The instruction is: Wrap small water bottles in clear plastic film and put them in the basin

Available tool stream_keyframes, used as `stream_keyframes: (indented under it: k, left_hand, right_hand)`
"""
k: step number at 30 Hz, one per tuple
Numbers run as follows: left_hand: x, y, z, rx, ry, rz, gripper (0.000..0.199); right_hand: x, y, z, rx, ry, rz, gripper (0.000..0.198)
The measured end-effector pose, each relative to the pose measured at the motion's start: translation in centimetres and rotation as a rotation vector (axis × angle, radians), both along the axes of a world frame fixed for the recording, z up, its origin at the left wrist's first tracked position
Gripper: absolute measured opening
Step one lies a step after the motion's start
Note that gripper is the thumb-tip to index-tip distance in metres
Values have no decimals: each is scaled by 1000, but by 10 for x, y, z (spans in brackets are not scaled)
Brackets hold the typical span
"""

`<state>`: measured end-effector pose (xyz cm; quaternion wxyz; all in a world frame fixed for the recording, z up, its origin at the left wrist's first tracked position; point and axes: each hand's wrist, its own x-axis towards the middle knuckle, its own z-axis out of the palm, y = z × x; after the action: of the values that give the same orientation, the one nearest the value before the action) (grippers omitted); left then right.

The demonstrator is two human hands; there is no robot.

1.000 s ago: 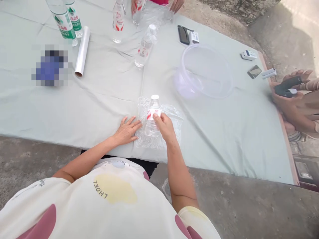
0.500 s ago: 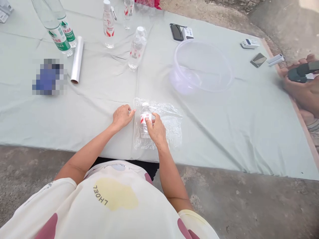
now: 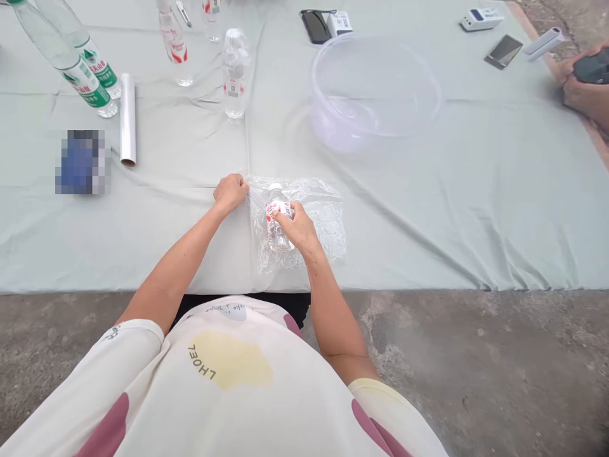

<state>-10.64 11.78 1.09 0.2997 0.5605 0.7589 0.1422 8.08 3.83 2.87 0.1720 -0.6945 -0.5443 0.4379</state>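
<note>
Standing on a cling-film sheet (image 3: 323,219), a small water bottle (image 3: 276,219) is gripped by the right hand (image 3: 297,227); the sheet's edge just left is pinched by the clenched left hand (image 3: 230,192).

An outdoor work spot on rough ground: a pale green cloth (image 3: 428,209) lies spread over bare, cracked concrete (image 3: 476,368). At 12 o'clock stand bottles (image 3: 90,76), at 1 o'clock a clear basin (image 3: 375,89), at 2 o'clock small devices (image 3: 480,19).
</note>
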Motion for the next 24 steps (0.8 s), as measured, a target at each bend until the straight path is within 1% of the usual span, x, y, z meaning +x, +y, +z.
stream_keyframes:
  k: [5,9,12,14,16,18,20,22,24]
  left_hand:
    - [0,0,1,1,-47,11,18]
    - [0,-1,2,13,-107,31,21]
    - [-1,-4,2,10,-252,61,18]
    - [-2,-6,1,-11,-403,82,15]
    - [-3,-6,-1,-28,-536,101,15]
    - [-3,-5,-2,-33,-619,109,16]
    - [-2,-2,-1,-35,-662,108,17]
    - [1,1,2,-48,-695,109,18]
    - [3,3,6,-67,-724,114,19]
  right_hand:
    - [-7,-6,1,15,-44,33,62]
    - [-20,-13,-6,102,-143,81,69]
    - [-23,-18,-13,170,-205,81,72]
    - [-22,-21,-16,281,-239,63,74]
    - [-21,-24,-16,463,-273,67,66]
    - [-23,-28,-14,619,-319,136,47]
    - [-31,-33,-12,680,-409,241,34]
    - [-41,-38,-12,689,-520,320,32]
    - [-50,-44,-14,709,-596,366,32]
